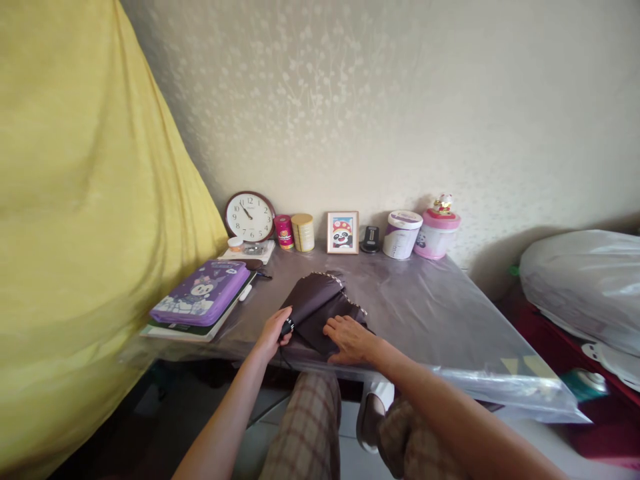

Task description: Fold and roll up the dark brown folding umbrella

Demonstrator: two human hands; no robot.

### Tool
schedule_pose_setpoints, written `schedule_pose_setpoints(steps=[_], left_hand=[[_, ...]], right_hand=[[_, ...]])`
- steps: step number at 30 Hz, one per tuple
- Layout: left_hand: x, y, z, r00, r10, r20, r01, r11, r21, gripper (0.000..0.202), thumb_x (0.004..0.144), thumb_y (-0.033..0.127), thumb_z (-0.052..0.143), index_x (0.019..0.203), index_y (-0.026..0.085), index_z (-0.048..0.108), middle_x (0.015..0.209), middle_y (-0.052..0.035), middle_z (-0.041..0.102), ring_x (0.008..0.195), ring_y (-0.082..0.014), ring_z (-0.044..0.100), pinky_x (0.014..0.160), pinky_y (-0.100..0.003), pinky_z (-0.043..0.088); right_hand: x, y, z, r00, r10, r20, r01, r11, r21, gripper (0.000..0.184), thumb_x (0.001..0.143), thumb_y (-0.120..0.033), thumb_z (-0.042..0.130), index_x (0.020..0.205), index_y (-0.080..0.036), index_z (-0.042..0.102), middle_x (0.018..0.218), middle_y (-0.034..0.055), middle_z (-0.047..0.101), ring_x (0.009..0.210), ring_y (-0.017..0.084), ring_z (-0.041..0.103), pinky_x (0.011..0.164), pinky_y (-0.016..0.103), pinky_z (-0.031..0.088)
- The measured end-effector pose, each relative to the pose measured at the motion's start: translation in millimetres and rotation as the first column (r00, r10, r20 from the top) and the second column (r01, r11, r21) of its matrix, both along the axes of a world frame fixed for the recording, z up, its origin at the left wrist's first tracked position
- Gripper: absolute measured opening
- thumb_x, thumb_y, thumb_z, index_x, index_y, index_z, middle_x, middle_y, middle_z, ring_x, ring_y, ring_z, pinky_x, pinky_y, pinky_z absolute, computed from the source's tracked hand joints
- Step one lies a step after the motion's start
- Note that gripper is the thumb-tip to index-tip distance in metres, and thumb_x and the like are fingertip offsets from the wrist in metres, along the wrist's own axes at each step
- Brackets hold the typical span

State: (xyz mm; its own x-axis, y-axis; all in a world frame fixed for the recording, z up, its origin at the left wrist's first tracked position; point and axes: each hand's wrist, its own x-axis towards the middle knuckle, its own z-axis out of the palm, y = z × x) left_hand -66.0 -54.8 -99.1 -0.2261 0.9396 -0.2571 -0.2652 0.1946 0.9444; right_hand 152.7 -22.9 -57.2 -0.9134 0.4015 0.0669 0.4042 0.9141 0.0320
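Note:
A dark folding umbrella [313,297] lies on the plastic-covered table near its front edge, its cloth loosely gathered and its pale patterned hem along the far side. My left hand [274,332] is closed around its short black handle [287,327]. Resting on the cloth to the right, my right hand [350,339] has its fingers spread out over the folds, pressing flat on them. The umbrella's ribs are hidden under the cloth.
Left on the table [425,307] are a purple case [203,293] and books. Along the wall stand a clock [250,217], two cans, a framed panda picture [343,233] and two tubs [403,235]. A yellow curtain [100,200] hangs left; a plastic-wrapped bundle [585,287] is right.

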Motion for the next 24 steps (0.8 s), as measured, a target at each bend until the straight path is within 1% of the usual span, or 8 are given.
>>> schedule_pose_setpoints(steps=[5,10,13,16,20,24], left_hand=[[0,1,-1.6,1.0,0.004,-0.002,-0.004,1.0,0.0,0.046,0.067,0.05,0.061,0.098,0.017,0.052,0.044,0.0081,0.046,0.028,-0.0044,0.035,0.03,-0.014,0.016],[-1,2,-3.4,1.0,0.005,-0.001,-0.005,1.0,0.014,0.042,0.067,0.05,0.06,0.092,0.018,0.052,0.043,0.0087,0.044,0.028,-0.0045,0.035,0.029,-0.014,0.016],[-1,2,-4.2,1.0,0.008,0.001,-0.008,1.0,0.012,0.042,0.067,0.049,0.061,0.093,0.018,0.052,0.043,0.0092,0.043,0.027,-0.0047,0.035,0.029,-0.014,0.016],[-1,2,-3.6,1.0,0.01,0.003,-0.01,1.0,0.007,0.042,0.067,0.049,0.061,0.094,0.018,0.052,0.043,0.0092,0.043,0.027,-0.0051,0.036,0.029,-0.014,0.016],[-1,1,-1.4,1.0,0.011,0.005,-0.011,1.0,0.0,0.042,0.067,0.048,0.061,0.095,0.018,0.052,0.044,0.0084,0.044,0.027,-0.005,0.036,0.029,-0.014,0.016],[0,1,-0.3,1.0,0.012,0.01,-0.012,1.0,-0.012,0.044,0.067,0.048,0.061,0.098,0.018,0.051,0.044,0.0084,0.044,0.027,-0.0052,0.036,0.029,-0.014,0.016]], right_hand=[[-5,-4,1.0,1.0,0.001,0.012,-0.001,1.0,0.03,0.038,0.07,-0.043,0.062,0.093,-0.014,0.056,0.093,0.0107,0.058,0.087,0.024,0.052,0.075,0.035,0.042],[-6,-5,3.4,1.0,0.007,0.027,-0.007,1.0,0.012,0.024,0.074,-0.033,0.056,0.09,-0.015,0.057,0.09,0.0098,0.059,0.083,0.022,0.053,0.072,0.033,0.041],[-5,-3,4.8,1.0,0.002,0.014,-0.003,1.0,0.015,0.017,0.075,-0.027,0.052,0.088,-0.016,0.057,0.087,0.0087,0.059,0.082,0.02,0.053,0.073,0.032,0.041],[-3,1,7.0,1.0,-0.017,-0.007,0.017,1.0,0.025,0.017,0.074,-0.023,0.05,0.089,-0.016,0.056,0.087,0.0086,0.059,0.082,0.02,0.053,0.072,0.031,0.04],[3,8,9.0,0.996,-0.081,-0.021,0.082,0.996,0.034,0.018,0.072,-0.017,0.048,0.089,-0.016,0.056,0.089,0.0092,0.06,0.082,0.021,0.053,0.071,0.031,0.04],[9,14,8.2,0.992,-0.128,-0.018,0.128,0.991,0.028,0.023,0.071,-0.01,0.045,0.09,-0.017,0.057,0.091,0.0092,0.06,0.085,0.021,0.054,0.073,0.03,0.041]])
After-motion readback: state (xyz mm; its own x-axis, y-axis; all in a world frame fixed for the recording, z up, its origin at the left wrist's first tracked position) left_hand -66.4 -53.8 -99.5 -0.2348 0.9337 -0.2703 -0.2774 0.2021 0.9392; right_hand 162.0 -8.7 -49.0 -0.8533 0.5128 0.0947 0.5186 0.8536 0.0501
